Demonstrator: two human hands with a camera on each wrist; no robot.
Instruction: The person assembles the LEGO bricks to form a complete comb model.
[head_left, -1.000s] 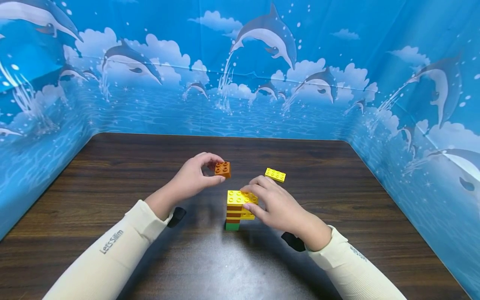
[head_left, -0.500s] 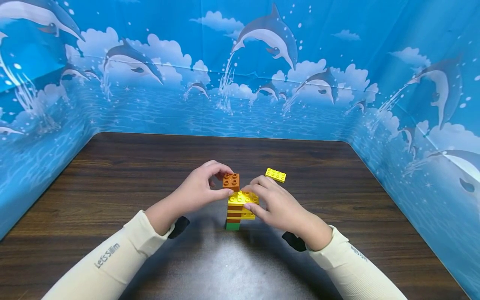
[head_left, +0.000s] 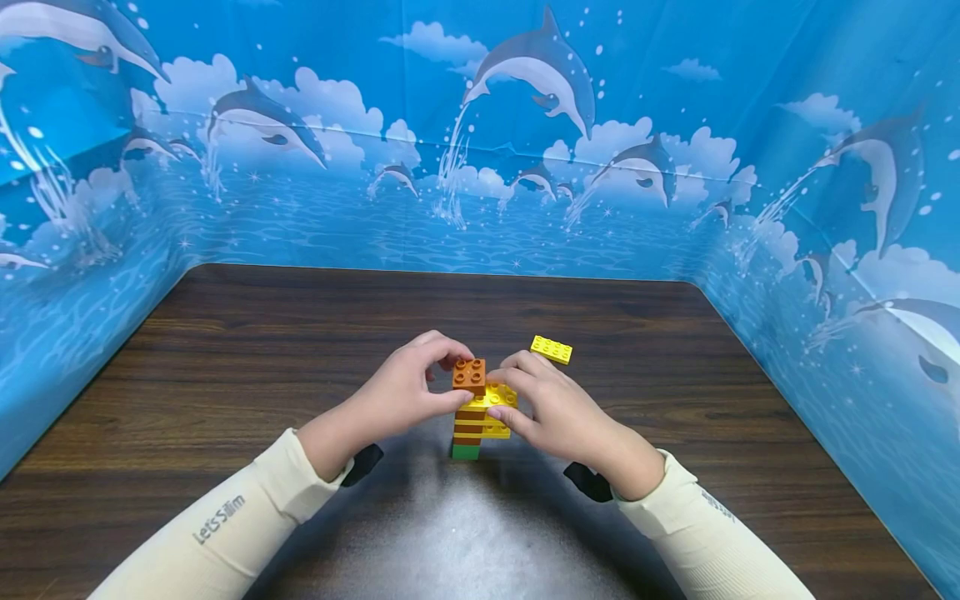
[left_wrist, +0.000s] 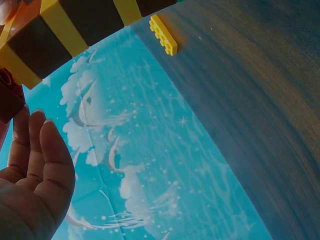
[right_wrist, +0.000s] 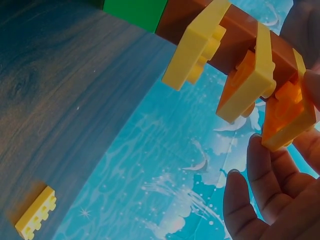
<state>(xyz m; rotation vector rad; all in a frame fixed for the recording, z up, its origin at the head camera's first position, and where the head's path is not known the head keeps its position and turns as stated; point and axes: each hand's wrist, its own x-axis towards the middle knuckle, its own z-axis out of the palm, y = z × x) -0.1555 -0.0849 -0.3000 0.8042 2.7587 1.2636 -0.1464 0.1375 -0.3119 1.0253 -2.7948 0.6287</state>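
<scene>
My left hand [head_left: 412,383] pinches a brown two-by-two toy building brick [head_left: 469,375] between thumb and fingers, over the left end of a tower's top yellow brick [head_left: 501,392]. In the left wrist view the underside of that brown brick [left_wrist: 10,100] partly shows, slightly apart from the yellow one. The tower alternates brown and yellow layers above a green brick [head_left: 466,452], and stands upright. Three yellow bricks jut out to its right side. My right hand [head_left: 555,412] holds the jutting end of the top yellow brick, thumb in front and fingers behind.
A loose yellow brick [head_left: 551,349] lies studs up on the dark wooden table [head_left: 300,333], beyond my right hand. A blue dolphin-print sheet [head_left: 337,208] rises around the table's back and sides.
My left hand has carried the brown brick rightward and toward me, from beyond the tower's left to just over its top. My right hand has kept its hold in place.
</scene>
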